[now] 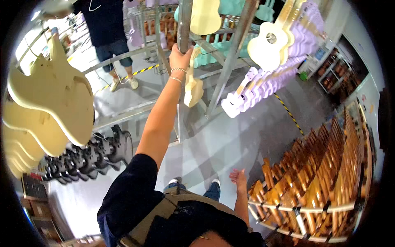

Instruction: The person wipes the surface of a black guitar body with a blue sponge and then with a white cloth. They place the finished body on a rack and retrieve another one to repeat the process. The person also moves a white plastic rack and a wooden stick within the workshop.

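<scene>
My left arm reaches out ahead, and my left hand (180,59) is wrapped round an upright grey metal post (184,24) of a rack. Just beside that wrist hangs a small cream guitar body (193,91). A larger pale yellow body (205,16) hangs above, to the right of the post. Low on the right, my right hand (238,178) holds nothing, its fingers apart. The nearest thing to it is a rack of brown wooden guitar necks (317,185).
Cream electric guitar bodies (53,90) hang at the left above black ones (94,154). Lilac ukulele-shaped bodies (263,88) and a cream one (269,45) hang at the right. Another person (109,37) stands beyond the rack. Yellow-black tape (289,113) marks the grey floor.
</scene>
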The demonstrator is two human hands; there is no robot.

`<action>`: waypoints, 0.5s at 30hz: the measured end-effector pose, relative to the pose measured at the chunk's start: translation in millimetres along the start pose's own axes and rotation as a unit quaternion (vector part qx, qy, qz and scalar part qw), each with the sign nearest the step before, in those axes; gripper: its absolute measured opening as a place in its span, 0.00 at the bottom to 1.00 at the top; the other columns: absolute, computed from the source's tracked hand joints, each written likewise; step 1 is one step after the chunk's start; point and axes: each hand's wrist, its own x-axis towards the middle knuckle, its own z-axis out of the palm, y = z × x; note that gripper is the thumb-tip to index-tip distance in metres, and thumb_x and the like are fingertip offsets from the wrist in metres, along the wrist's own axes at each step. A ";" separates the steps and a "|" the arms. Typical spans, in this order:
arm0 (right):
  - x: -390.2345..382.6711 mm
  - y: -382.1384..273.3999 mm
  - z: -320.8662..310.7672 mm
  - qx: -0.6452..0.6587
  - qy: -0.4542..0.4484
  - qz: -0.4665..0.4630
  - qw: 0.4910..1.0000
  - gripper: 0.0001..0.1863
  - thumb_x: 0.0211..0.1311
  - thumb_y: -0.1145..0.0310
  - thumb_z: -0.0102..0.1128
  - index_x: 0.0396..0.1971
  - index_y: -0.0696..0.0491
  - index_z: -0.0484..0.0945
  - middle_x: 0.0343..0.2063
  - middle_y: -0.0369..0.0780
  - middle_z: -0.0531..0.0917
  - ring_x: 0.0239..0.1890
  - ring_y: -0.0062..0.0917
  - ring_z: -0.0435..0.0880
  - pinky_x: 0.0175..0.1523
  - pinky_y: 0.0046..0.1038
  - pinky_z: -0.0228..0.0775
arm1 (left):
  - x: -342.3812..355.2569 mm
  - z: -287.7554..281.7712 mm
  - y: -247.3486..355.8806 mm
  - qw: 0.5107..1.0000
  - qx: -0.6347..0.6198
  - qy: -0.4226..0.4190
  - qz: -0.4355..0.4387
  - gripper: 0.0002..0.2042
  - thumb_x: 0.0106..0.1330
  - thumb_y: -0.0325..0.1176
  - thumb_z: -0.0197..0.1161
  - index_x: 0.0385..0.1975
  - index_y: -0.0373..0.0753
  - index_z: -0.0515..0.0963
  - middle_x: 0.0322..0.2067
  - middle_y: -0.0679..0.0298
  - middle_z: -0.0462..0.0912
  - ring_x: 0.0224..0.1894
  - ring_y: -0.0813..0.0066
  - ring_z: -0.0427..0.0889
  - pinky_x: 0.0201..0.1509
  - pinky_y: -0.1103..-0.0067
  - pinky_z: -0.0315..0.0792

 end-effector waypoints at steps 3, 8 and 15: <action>62.4 17.3 -47.9 -0.046 -0.066 0.032 0.996 0.36 0.59 0.37 0.30 0.44 0.55 0.72 0.31 0.39 0.79 0.31 0.25 0.79 0.35 0.25 0.66 | -14.9 -4.0 -9.7 0.999 0.006 0.038 0.001 0.14 0.45 0.38 0.64 0.28 0.37 0.72 0.23 0.56 0.80 0.27 0.60 0.80 0.30 0.72 0.71; 141.1 -18.1 -88.9 -0.051 -0.206 0.110 0.971 0.31 0.61 0.42 0.34 0.45 0.56 0.72 0.34 0.43 0.79 0.30 0.25 0.79 0.33 0.24 0.67 | -75.8 -33.4 38.8 0.996 -0.063 0.056 -0.019 0.09 0.48 0.31 0.61 0.27 0.36 0.72 0.20 0.62 0.79 0.22 0.76 0.78 0.29 0.79 0.71; 213.3 -90.5 -71.0 -0.144 -0.267 -0.005 0.953 0.36 0.60 0.38 0.29 0.47 0.56 0.69 0.38 0.44 0.78 0.39 0.28 0.77 0.47 0.30 0.64 | -153.6 -35.0 104.5 0.993 -0.064 0.086 -0.056 0.09 0.45 0.30 0.61 0.24 0.35 0.70 0.17 0.65 0.75 0.20 0.80 0.74 0.25 0.80 0.69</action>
